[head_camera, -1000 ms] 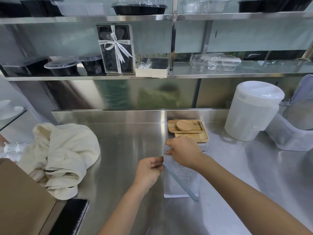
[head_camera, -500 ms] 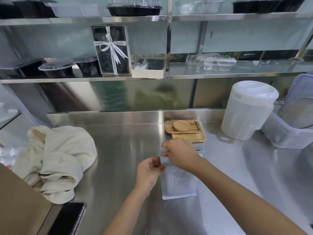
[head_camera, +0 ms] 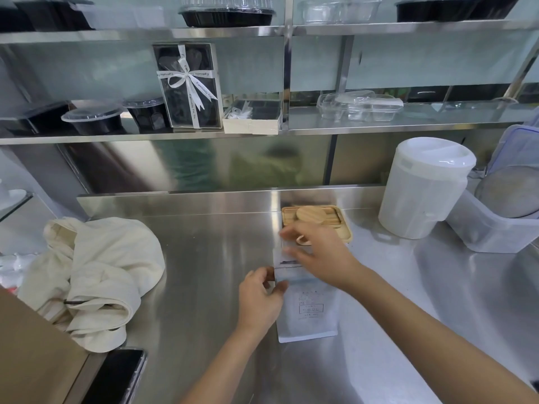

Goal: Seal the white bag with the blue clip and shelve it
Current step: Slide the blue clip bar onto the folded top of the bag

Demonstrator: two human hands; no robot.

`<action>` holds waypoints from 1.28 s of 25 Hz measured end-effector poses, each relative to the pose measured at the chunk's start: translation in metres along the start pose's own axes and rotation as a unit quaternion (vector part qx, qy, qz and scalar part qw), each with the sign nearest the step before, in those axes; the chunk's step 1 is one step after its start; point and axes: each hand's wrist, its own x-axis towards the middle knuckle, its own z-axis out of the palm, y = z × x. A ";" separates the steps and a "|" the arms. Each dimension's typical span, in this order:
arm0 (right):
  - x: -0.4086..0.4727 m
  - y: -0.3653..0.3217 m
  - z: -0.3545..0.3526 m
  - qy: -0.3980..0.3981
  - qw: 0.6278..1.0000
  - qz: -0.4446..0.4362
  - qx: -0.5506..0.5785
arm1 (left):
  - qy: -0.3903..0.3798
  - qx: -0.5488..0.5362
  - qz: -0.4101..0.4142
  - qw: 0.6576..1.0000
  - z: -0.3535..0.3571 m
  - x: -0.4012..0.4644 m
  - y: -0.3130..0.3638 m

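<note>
The white bag [head_camera: 310, 313] lies flat on the steel counter [head_camera: 204, 272], its top toward the back wall. A pale blue clip [head_camera: 296, 279] runs crosswise over the bag's upper part, just below a dark zigzag edge. My left hand [head_camera: 259, 298] pinches the left end of the clip and the bag's edge. Covering the bag's top is my right hand [head_camera: 318, 255], with blurred, spread fingers that touch the bag and grip nothing I can see. The lower shelf [head_camera: 408, 128] runs above the counter.
A wooden tray with a round lid [head_camera: 318, 218] sits just behind the bag. A white lidded jug [head_camera: 423, 188] and a clear tub [head_camera: 493, 228] stand at the right. A cream cloth [head_camera: 96, 275], a phone [head_camera: 116, 377] and a cardboard box [head_camera: 32, 354] lie left.
One second ago the blue clip lay slanted over the bag, one end at my left hand. Now it runs straight across the bag's neck, and my right fingers have spread.
</note>
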 end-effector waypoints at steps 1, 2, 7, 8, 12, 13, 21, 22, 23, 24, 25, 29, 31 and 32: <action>-0.001 0.006 -0.011 0.074 0.997 -0.001 0.027 | 0.001 0.002 -0.001 1.000 0.000 0.000 0.000; -0.002 0.015 -0.022 0.141 0.989 0.014 0.040 | 0.000 0.001 -0.004 1.000 0.000 0.001 0.000; -0.025 0.074 -0.055 0.090 0.975 0.201 0.018 | -0.005 0.010 0.004 1.000 0.001 0.002 -0.003; -0.033 0.082 -0.055 0.012 0.974 0.224 0.014 | -0.003 0.013 0.007 1.000 0.001 0.003 -0.003; -0.054 0.089 -0.041 -0.190 0.949 0.229 0.103 | -0.005 0.004 0.005 1.000 0.001 0.004 -0.004; -0.056 0.089 -0.036 -0.173 0.953 0.221 0.116 | -0.006 0.000 0.004 1.000 0.001 0.003 -0.004; -0.059 0.089 -0.024 -0.041 0.967 0.232 0.092 | -0.123 -0.001 0.018 0.992 -0.016 0.012 0.001; -0.060 0.089 -0.023 -0.036 0.968 0.233 0.091 | -0.160 0.020 0.023 0.987 -0.022 0.017 0.004; -0.060 0.089 -0.023 -0.032 0.968 0.231 0.093 | -0.196 0.042 0.033 0.979 -0.029 0.022 0.009; -0.060 0.089 -0.023 -0.029 0.969 0.228 0.093 | -0.223 0.064 0.046 0.972 -0.034 0.029 0.016; -0.059 0.089 -0.023 -0.026 0.970 0.224 0.091 | -0.239 0.085 0.064 0.965 -0.037 0.035 0.026; -0.057 0.086 -0.021 -0.027 0.974 0.213 0.075 | -0.274 0.167 0.154 0.935 -0.024 0.058 0.069; -0.056 0.086 -0.021 -0.029 0.976 0.205 0.068 | -0.326 0.242 0.167 0.899 -0.005 0.064 0.085; -0.056 0.086 -0.021 -0.028 0.977 0.201 0.065 | -0.343 0.290 0.180 0.875 0.005 0.064 0.090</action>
